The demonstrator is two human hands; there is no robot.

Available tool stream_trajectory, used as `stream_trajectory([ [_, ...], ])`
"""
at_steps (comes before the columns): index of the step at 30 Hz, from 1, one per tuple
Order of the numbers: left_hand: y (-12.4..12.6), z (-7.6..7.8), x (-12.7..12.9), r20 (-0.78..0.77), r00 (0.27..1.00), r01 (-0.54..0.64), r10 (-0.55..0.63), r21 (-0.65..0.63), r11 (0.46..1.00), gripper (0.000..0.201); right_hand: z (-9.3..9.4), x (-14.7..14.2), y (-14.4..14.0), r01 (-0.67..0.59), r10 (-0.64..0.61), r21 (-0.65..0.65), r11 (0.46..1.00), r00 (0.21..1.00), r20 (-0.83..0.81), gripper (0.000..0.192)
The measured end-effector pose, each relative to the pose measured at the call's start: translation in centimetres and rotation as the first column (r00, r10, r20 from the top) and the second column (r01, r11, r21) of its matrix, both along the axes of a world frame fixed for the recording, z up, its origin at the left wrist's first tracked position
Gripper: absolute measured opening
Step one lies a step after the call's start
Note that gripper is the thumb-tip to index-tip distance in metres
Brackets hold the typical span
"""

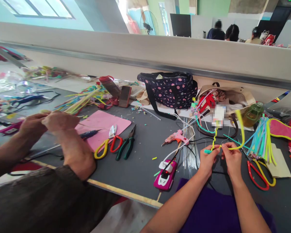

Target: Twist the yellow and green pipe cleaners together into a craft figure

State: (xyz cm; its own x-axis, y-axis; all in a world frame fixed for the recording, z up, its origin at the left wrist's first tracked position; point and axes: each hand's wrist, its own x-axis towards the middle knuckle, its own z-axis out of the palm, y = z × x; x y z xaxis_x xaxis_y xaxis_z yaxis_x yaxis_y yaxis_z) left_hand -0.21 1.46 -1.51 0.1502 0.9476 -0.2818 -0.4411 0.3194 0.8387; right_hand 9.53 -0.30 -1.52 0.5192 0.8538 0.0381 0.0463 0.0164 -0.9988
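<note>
Yellow fuzzy pipe cleaner [240,131], twisted with a teal one near its lower end, arched above the dark grey table [140,145] between both hands. Left hand [208,158] pinched the twisted end; right hand [231,157], just beside it, pinched the loop's other end. Red-and-yellow-handled scissors [262,176] lay near the right hand, a pink hot glue gun [176,137] farther left.

Two bare forearms, no sleeves in view, left hand [207,157] and right hand [232,158] both ungloved, no rings, watch or bracelets visible, short unpainted fingernails, purple garment below
</note>
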Motion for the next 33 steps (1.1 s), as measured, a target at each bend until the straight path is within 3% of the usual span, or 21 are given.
stream_trajectory([
  [4,0.1,0.1,0.0,0.021,1.0,0.004,-0.004,-0.023,1.0,0.03,0.1,0.3,-0.1,-0.042,0.045,-0.029,0.999,0.994,0.1,0.033],
  [10,0.3,-0.3,0.0,0.095,0.995,0.047,-0.041,-0.07,0.996,0.028,-0.1,0.8,-0.1,0.0,0.011,-0.059,0.998,0.982,0.189,0.035],
  [16,0.6,-0.5,-0.2,0.234,0.967,0.142,-0.098,-0.179,0.974,0.029,-0.3,0.9,0.0,0.003,0.002,-0.047,0.999,0.994,0.113,0.037],
  [25,0.9,-0.3,-0.7,0.397,0.898,0.286,-0.189,-0.201,0.937,0.031,-0.3,0.9,0.2,-0.048,0.05,0.026,0.999,0.993,-0.107,0.032],
  [33,1.0,0.4,-0.9,0.354,0.91,0.298,-0.217,-0.194,0.934,0.033,0.6,0.7,0.3,-0.097,0.109,0.053,0.994,0.942,-0.318,0.028],
])
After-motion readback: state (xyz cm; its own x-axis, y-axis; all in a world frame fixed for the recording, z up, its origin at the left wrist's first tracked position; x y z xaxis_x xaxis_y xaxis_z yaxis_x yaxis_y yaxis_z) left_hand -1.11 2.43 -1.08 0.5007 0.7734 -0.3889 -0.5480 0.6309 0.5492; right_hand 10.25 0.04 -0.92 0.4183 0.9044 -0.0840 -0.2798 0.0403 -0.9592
